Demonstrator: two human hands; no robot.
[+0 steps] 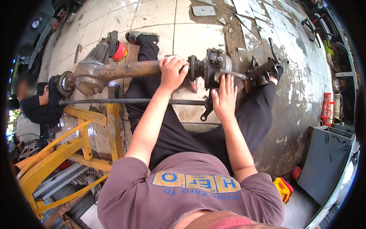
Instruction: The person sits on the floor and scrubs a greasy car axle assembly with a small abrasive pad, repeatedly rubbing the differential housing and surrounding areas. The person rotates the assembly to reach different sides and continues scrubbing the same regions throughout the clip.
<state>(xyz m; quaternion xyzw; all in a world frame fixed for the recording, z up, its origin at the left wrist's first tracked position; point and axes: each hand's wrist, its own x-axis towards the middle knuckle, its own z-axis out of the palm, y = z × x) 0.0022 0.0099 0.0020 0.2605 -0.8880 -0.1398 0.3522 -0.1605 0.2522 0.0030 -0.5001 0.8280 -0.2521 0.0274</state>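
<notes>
A rusty vehicle axle point(126, 70) lies across in front of me, its bulky differential housing point(89, 74) on the left. My left hand point(173, 71) is wrapped over the axle tube near its right end. My right hand point(225, 100) has its fingers stretched out flat against the dark, bolted wheel hub point(219, 63), thumb apart. A metal rod-like piece point(233, 73) crosses at its fingertips; whether the hand touches it I cannot tell. A long dark rod point(133, 101) runs below the tube, ending in a looped bracket point(206, 111) beside my right hand.
A yellow metal frame point(114, 129) stands at the left. Another person point(32, 103) reaches toward the axle's left end. A red container point(119, 51) sits behind the axle. Broken tiles point(204, 10) lie on the far floor, and a grey cabinet point(324, 162) stands at the right.
</notes>
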